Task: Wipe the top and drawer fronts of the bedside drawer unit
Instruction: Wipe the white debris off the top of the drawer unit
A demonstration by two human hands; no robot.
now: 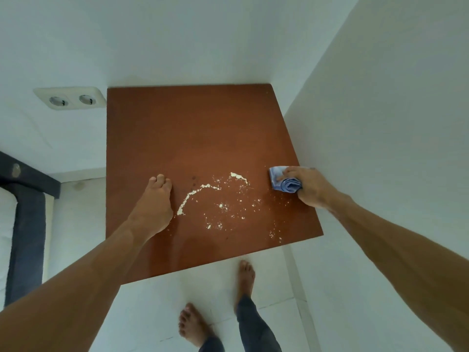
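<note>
Bare forearms reach in from the lower corners of the frame toward the brown top (193, 128) of a bedside drawer unit, seen from directly above and filling the centre of the picture. At centre left, the left hand (154, 207) rests on the wood with its fingers drawn together, fingertips pointing toward the back wall. At centre right, near the top's right edge, the right hand (309, 186) is clenched around a bunched blue cloth (283, 180), a flat corner of which lies on the surface under the fingers. Between the two hands, white crumbs (223, 199) are strewn over the front half of the top: a curved streak close to the left hand, a shorter one higher up, and fine specks trailing to the front right corner. The back half of the top looks bare. The drawer fronts are hidden below the top from this angle. Below the front edge, two bare feet (245, 280) stand on a white floor. A double wall socket (72, 99) sits in the upper left, just beside the unit's back corner, and a dark bed frame (28, 224) runs along the left edge.
</note>
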